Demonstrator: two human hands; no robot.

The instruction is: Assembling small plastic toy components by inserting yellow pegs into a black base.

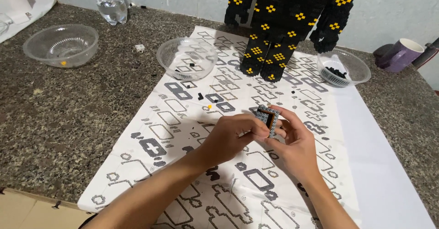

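On the instruction sheet (pixel 366 165) — small grey block piece (pixel 268 120), black-edged, pinched by both hands

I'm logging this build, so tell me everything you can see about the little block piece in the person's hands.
The small block assembly is a roughly square frame of tiny grey studded bricks with black and an orange streak inside. It looks plastic. It is held tilted above the printed instruction sheet, pinched between the left hand and right hand.

Speckled, polished stone worktop (pixel 55 114); matt printed paper sheet (pixel 366 165); clear glossy plastic bowls (pixel 61 45); studded plastic brick figure (pixel 288 23); small grey studded plastic block (pixel 267 119); glossy purple mug (pixel 404 53).
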